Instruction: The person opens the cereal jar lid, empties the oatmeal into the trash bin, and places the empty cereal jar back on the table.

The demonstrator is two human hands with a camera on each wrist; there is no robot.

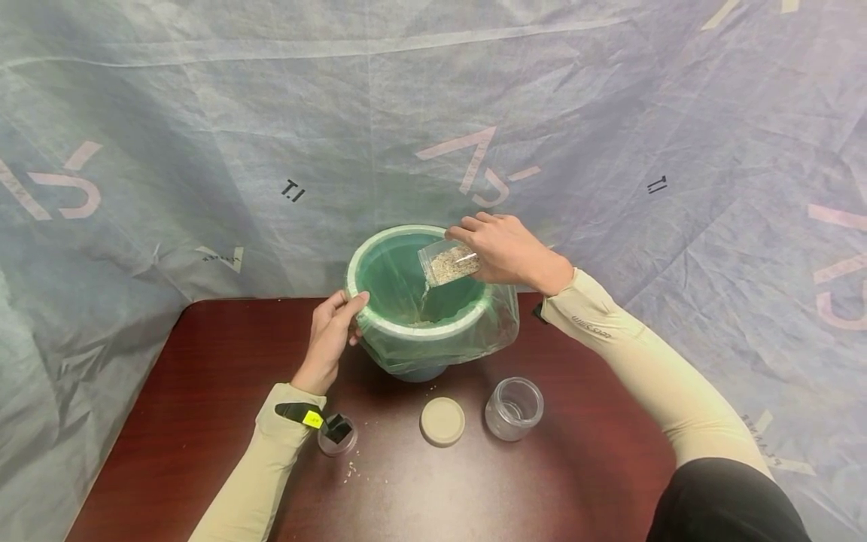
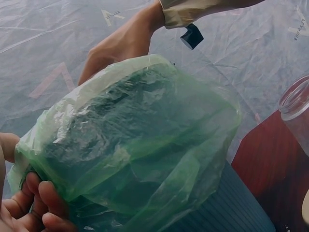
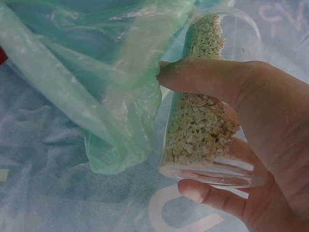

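Observation:
A blue-green bin stands at the back of the table, lined with a thin green plastic bag folded over its rim. My left hand grips the left side of the rim and bag, thumb on top and fingers curled beneath. Over the bin's right side, my right hand holds a clear jar of pale, oat-like flakes. The jar is tilted, mouth down to the left, and a thin stream falls into the bag. In the right wrist view, thumb and fingers wrap around the jar.
On the table in front of the bin are a beige round lid and an open clear jar. Under my left wrist sits a small clear round piece, partly hidden. Flake crumbs lie nearby. Printed sheeting hangs behind.

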